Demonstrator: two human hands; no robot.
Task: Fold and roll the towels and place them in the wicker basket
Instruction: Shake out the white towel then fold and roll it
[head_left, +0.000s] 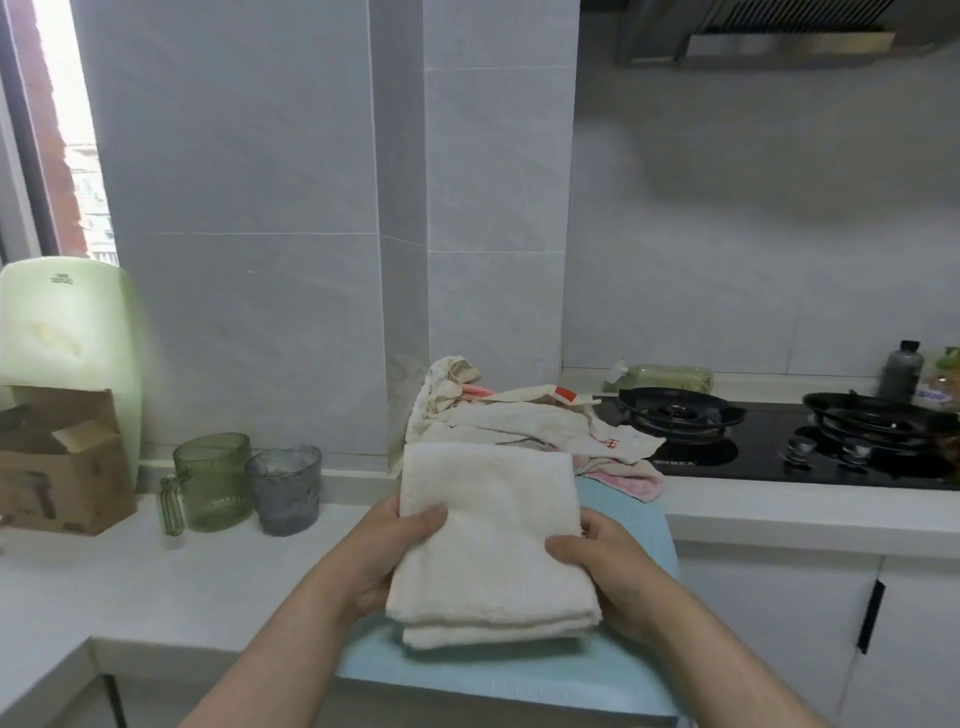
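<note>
A folded cream towel lies lengthwise over a light blue mat at the counter's front. My left hand grips its left edge, thumb on top. On the towel's right edge my right hand holds it the same way, thumb over the cloth. Behind the towel sits a heap of unfolded towels, cream and pink, one with red print. No wicker basket is in view.
A green glass mug and a grey glass cup stand left of the towel. Further left are a cardboard box and a pale green container. A black gas hob with bottles behind it fills the right.
</note>
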